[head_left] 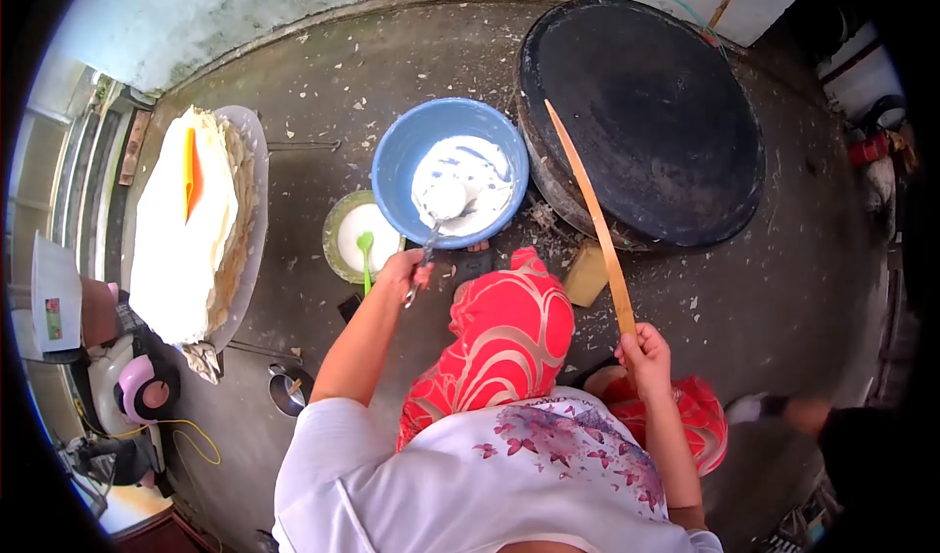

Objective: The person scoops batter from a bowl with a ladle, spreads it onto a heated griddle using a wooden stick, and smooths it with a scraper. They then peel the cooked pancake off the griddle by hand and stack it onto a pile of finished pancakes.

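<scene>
My left hand is closed around the handle of a ladle. The ladle's bowl lies in white batter at the bottom of a blue basin. In my right hand is the lower end of a long, thin wooden spatula. Its pointed tip reaches up over the near left part of a big round black griddle. Beside the basin, a green bowl of white liquid holds a bright green spoon.
On the left, a tall stack of thin pale sheets rests on a tray, topped by an orange strip. A small metal pot stands on the floor. A yellowish block lies near the griddle. Another person's foot shows at right.
</scene>
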Motion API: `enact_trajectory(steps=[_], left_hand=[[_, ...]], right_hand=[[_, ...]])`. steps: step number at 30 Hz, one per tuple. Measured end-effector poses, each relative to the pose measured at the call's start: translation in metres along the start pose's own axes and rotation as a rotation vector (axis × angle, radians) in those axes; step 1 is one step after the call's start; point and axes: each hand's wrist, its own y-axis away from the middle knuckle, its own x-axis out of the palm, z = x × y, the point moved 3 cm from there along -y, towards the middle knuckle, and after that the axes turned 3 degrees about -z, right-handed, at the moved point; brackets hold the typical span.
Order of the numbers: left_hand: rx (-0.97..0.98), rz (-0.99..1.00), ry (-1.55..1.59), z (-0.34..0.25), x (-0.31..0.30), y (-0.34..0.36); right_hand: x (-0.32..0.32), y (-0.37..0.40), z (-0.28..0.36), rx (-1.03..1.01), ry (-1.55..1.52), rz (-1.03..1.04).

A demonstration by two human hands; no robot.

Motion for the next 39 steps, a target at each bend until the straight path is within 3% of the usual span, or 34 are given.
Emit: enact_trajectory(steps=[3, 5, 9, 13, 15, 21, 27, 32, 39], left_hand=[[0.175, 0.041, -0.079, -0.005, -0.011, 0.058], [0.27, 0.19, -0.096, -0.01, -0.008, 0.093], [0.481, 0.179, -0.207, -0.021, 0.003, 0.157], [0.58, 0.207, -0.148, -0.037, 0.028, 0.205], [0.633, 0.359, -0.092, -0.048, 0.044, 0.221], [0.716, 0.514, -0.079, -0.082, 0.118, 0.258], [0.68, 0.646, -0.125, -0.1, 0.192, 0.234], [0.661, 0.606, -0.183, -0.099, 0.25, 0.178], [0.796, 0.36, -0.281, -0.075, 0.289, 0.093]], right_hand=[[0.007, -0.003, 0.002, 0.004, -0.017, 0.015], [0.007, -0.012, 0.0, -0.008, -0.013, 0.049], [0.015, -0.022, 0.018, -0.038, 0.019, 0.05], [0.014, -0.029, 0.038, -0.096, 0.028, 0.017], [0.008, -0.035, 0.045, -0.125, 0.052, 0.02], [-0.014, -0.055, 0.069, -0.247, 0.175, -0.032], [-0.029, -0.07, 0.105, -0.396, 0.324, -0.137], [-0.044, -0.094, 0.116, -0.567, 0.41, -0.239], [-0.016, -0.117, 0.157, -0.742, 0.673, -0.314]])
